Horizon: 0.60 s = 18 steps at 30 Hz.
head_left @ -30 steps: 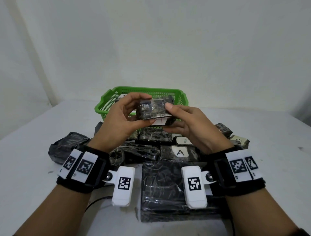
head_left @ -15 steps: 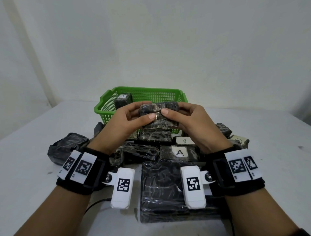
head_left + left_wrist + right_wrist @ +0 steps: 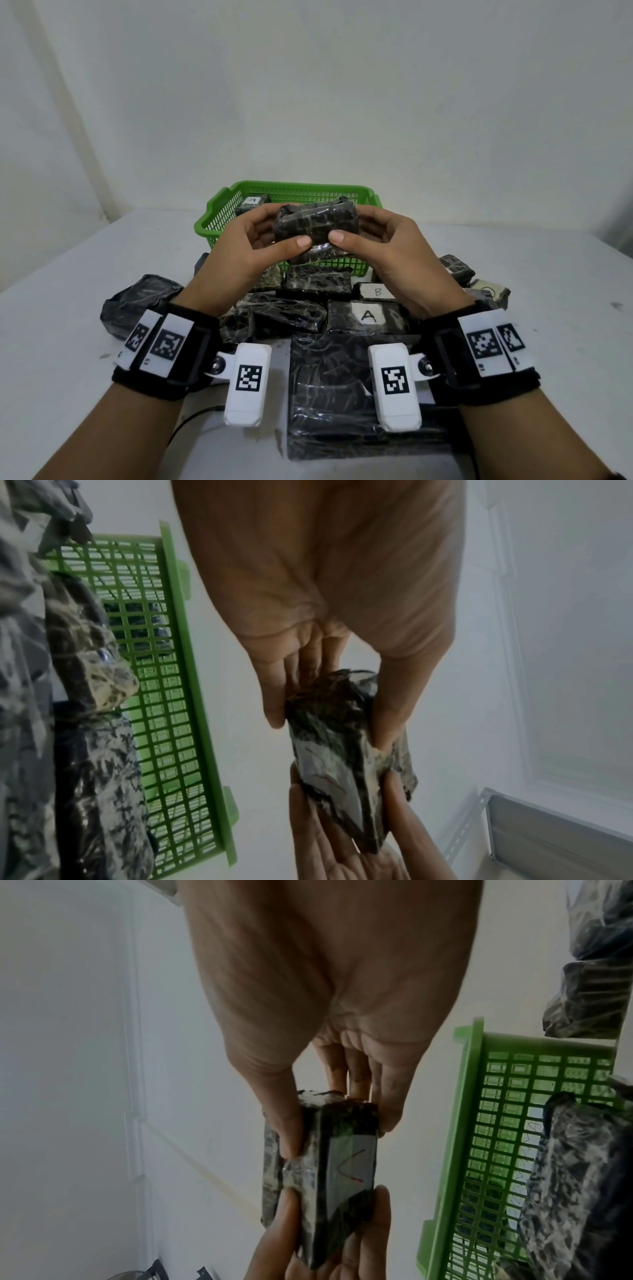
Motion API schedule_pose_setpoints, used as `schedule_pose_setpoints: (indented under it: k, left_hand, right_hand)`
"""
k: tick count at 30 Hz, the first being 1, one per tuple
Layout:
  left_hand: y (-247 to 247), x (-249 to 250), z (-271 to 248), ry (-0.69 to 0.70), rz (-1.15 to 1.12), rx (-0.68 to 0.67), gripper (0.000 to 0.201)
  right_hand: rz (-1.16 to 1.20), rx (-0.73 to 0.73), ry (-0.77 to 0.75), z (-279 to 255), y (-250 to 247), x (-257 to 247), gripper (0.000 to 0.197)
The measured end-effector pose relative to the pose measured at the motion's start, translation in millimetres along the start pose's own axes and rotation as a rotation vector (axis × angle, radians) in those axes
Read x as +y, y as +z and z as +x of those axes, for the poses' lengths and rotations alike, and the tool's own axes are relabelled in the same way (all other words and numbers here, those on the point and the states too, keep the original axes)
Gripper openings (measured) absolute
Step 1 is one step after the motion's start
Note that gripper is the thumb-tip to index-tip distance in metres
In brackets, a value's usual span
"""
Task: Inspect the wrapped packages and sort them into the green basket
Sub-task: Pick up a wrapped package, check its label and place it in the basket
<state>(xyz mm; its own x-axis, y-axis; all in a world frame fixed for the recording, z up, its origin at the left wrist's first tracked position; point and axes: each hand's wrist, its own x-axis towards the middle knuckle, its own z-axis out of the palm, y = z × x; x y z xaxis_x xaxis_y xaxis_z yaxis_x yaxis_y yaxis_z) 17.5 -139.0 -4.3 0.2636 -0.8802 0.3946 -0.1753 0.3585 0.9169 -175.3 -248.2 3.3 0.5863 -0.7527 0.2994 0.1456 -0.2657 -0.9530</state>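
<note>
A small package wrapped in dark plastic (image 3: 317,226) (image 3: 339,753) (image 3: 329,1158) is held in the air in front of the green basket (image 3: 219,212) (image 3: 192,723) (image 3: 455,1150). My left hand (image 3: 260,240) (image 3: 325,702) grips its left end, thumb on the near face and fingers behind. My right hand (image 3: 373,236) (image 3: 339,1118) grips its right end the same way. In the right wrist view a grey label with a red mark shows on the package's far face. One package marked A (image 3: 253,202) lies inside the basket.
Several dark wrapped packages lie on the white table (image 3: 68,274) between me and the basket, among them one labelled A (image 3: 368,317), one labelled B (image 3: 376,292) and a large flat one (image 3: 329,394) nearest me. A bulky package (image 3: 137,301) lies at the left.
Both hands have turned the package over between them and lifted it slightly; the white label that faced down and toward me a second ago is on the far side now.
</note>
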Motion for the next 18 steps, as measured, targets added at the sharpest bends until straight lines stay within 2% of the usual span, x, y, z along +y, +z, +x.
schedule_pose_setpoints:
  k: [2, 5, 8, 12, 14, 16, 18]
  left_hand:
    - [1.7, 2.2, -1.0, 0.043, 0.015, 0.033, 0.057]
    - [1.0, 2.1, -1.0, 0.091, 0.017, 0.029, 0.063]
    - [1.0, 0.9, -1.5, 0.099, 0.016, -0.019, 0.070]
    - [0.2, -2.8, -2.3, -0.023, -0.031, -0.132, 0.077]
    - [2.4, -3.3, -1.3, -0.059, -0.006, -0.098, 0.065]
    - [5.3, -3.4, 0.2, -0.041, 0.072, -0.010, 0.046]
    - [6.3, -4.5, 1.4, -0.021, 0.125, 0.026, 0.041]
  right_hand:
    - [0.017, -0.020, 0.004, 0.9, 0.2, 0.7, 0.053]
    - [0.082, -0.059, 0.062, 3.1, 0.6, 3.7, 0.066]
    - [0.156, -0.082, 0.140, 0.6, 1.6, 0.5, 0.050]
    - [0.080, -0.020, 0.122, 0.6, -1.1, 2.4, 0.025]
    - [0.020, 0.004, 0.104, 1.3, -2.6, 3.6, 0.026]
    - [-0.006, -0.001, 0.095, 1.0, -2.4, 3.1, 0.030]
    - [-0.015, 0.001, 0.090, 1.1, -1.3, 2.6, 0.030]
